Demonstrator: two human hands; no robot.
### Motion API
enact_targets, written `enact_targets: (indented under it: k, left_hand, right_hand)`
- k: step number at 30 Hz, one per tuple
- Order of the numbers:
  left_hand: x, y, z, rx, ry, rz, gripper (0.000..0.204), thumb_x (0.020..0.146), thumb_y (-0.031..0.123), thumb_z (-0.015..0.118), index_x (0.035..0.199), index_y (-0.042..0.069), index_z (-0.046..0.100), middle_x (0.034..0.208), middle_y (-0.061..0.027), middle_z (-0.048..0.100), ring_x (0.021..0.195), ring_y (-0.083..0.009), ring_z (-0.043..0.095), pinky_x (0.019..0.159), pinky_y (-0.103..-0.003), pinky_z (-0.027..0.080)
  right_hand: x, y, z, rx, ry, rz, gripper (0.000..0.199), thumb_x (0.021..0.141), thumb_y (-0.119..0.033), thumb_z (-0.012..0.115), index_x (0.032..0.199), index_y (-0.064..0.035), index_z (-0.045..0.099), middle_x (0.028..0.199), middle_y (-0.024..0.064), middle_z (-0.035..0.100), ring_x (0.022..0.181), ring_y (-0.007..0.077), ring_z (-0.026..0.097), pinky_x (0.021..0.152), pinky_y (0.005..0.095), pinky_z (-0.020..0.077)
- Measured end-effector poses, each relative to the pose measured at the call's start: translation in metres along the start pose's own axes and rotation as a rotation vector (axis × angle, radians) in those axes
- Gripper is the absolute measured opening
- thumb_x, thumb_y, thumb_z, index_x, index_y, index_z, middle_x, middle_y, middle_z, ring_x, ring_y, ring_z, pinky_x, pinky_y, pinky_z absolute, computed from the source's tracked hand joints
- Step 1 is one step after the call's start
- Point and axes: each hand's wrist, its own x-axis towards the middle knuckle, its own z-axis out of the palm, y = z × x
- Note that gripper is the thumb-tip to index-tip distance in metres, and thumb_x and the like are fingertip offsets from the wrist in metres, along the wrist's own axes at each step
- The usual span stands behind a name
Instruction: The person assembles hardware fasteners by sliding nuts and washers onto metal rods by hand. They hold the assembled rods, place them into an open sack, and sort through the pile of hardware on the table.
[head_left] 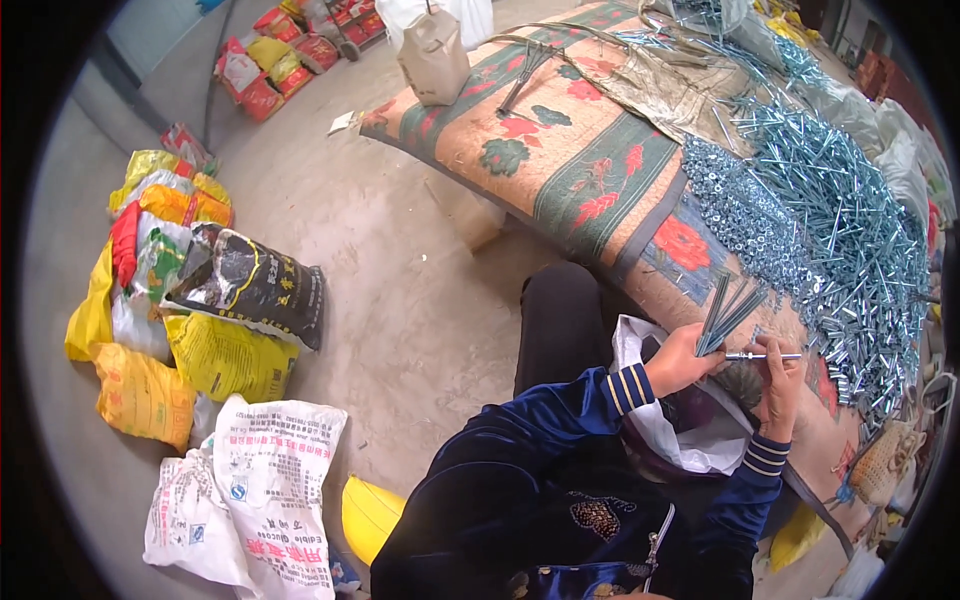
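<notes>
My left hand (683, 362) is closed around a fan of long thin metal bolts (728, 318) that stick up past its fingers. Between the thumb and fingers of my right hand (778, 392) lies a single long bolt (760, 356), held level, with a wider shiny part toward its left end. That end reaches the fingertips of my left hand; whether they grip it, I cannot tell. Below both hands, a white plastic bag (700, 440) hangs open at my lap.
A flower-patterned padded cover (570, 150) spreads over the work surface. On it lie a pile of nuts (745, 215), a large heap of bolts (840, 200), a few loose rods (525, 75) and a plastic jug (433, 58). Filled sacks (250, 285) and a white sack (245, 500) line the floor at left.
</notes>
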Motion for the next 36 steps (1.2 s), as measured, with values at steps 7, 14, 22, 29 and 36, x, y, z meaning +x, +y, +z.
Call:
enact_targets:
  k: [7,14,22,29,36]
  left_hand:
    - [-0.013,0.012,0.021,0.17,0.114,0.225,0.012,0.08,0.003,0.063,0.087,0.001,0.054,0.065,-0.0016,0.055,0.053,-0.0093,0.053,0.05,-0.027,0.043]
    - [-0.02,0.013,0.037,0.305,0.103,0.272,0.014,0.08,0.004,0.064,0.089,0.002,0.054,0.065,-0.0014,0.054,0.053,-0.0086,0.053,0.049,-0.026,0.043]
    - [-0.026,0.01,0.055,0.297,0.082,0.224,0.012,0.083,0.006,0.063,0.09,0.001,0.055,0.066,-0.0013,0.055,0.052,-0.0084,0.053,0.047,-0.024,0.043]
    - [-0.036,0.019,0.064,0.219,0.042,0.036,0.01,0.083,0.006,0.062,0.088,0.001,0.055,0.063,-0.001,0.054,0.049,-0.0087,0.053,0.045,-0.024,0.043]
    - [-0.017,0.025,0.07,0.189,-0.08,-0.081,0.015,0.085,0.018,0.064,0.092,0.005,0.062,0.065,0.0024,0.056,0.053,-0.0063,0.053,0.048,-0.023,0.043]
  right_hand:
    - [-0.006,-0.003,-0.005,-0.138,0.063,-0.258,0.023,0.093,-0.021,0.056,0.098,0.001,0.062,0.077,0.0037,0.061,0.067,0.0096,0.057,0.061,0.0207,0.044]
    - [-0.02,-0.006,-0.018,-0.103,-0.004,-0.126,0.026,0.092,-0.021,0.058,0.101,0.0029,0.062,0.072,0.0015,0.059,0.066,0.0072,0.055,0.058,0.0203,0.0424]
    - [-0.021,0.01,-0.032,-0.104,0.106,-0.401,0.025,0.091,-0.022,0.059,0.099,0.0024,0.061,0.074,0.0043,0.061,0.056,0.0074,0.054,0.049,0.0215,0.041]
    - [-0.036,0.001,-0.036,-0.126,-0.005,-0.138,0.024,0.09,-0.022,0.06,0.099,0.0011,0.062,0.072,0.0017,0.06,0.059,0.006,0.053,0.054,0.0202,0.0416]
    - [-0.042,-0.018,-0.052,-0.151,-0.095,-0.147,0.02,0.085,-0.017,0.064,0.095,0.0003,0.063,0.082,0.0009,0.061,0.072,0.0099,0.056,0.063,0.0244,0.0453]
